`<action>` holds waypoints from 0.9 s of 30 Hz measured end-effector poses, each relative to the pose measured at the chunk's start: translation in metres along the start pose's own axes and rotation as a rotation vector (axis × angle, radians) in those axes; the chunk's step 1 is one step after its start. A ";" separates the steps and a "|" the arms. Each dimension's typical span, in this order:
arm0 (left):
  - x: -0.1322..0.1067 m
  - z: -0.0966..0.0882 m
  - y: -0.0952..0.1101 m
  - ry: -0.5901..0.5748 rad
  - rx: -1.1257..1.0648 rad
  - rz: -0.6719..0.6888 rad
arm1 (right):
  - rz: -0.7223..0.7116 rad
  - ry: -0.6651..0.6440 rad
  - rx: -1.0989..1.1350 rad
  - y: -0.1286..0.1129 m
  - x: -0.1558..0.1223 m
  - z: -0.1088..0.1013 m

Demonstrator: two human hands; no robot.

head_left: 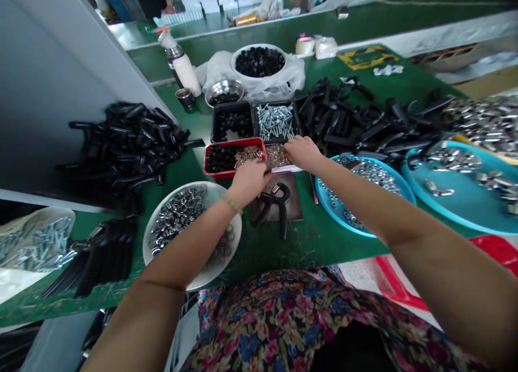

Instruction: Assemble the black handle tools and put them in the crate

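Observation:
My left hand reaches over the red tray, its fingers curled down at the small metal pieces in the tray's right part. My right hand rests fingers-down on a heap of small metal parts lying on white paper beside that tray. What either hand grips is hidden by the fingers. A black handle part lies on a dark plate just below both hands.
Black trays hold black caps and screws. A white bowl of metal rings sits at left, blue trays of nuts and clips at right. Piles of black handles flank the trays. A bottle stands behind.

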State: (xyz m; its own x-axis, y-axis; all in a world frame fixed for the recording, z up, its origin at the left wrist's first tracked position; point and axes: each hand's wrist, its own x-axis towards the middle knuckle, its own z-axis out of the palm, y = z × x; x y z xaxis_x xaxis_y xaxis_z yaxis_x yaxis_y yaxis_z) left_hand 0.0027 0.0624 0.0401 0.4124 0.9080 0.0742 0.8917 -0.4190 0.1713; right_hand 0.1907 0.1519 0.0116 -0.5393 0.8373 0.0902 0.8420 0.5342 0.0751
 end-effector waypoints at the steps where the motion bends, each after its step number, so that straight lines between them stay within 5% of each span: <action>1: 0.021 0.000 0.000 0.069 0.014 -0.021 | 0.010 0.007 0.007 0.001 0.000 0.001; 6: 0.095 0.018 0.006 -0.010 0.046 0.002 | 0.112 0.034 0.114 0.010 -0.001 0.000; 14: 0.101 0.034 0.005 0.020 0.022 -0.002 | 0.084 0.180 0.540 0.004 -0.036 0.000; 21: 0.107 0.032 0.008 0.003 0.045 -0.002 | 0.099 0.025 0.083 0.016 -0.015 0.005; 27: 0.106 0.031 0.007 0.017 0.062 0.027 | 0.068 -0.050 -0.049 0.020 -0.012 -0.001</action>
State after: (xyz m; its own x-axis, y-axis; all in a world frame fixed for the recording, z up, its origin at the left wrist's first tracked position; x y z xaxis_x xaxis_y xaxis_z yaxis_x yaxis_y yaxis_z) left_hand 0.0578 0.1554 0.0190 0.4340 0.8960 0.0943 0.8902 -0.4426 0.1079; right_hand 0.2143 0.1523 0.0130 -0.4784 0.8769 0.0467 0.8743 0.4707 0.1186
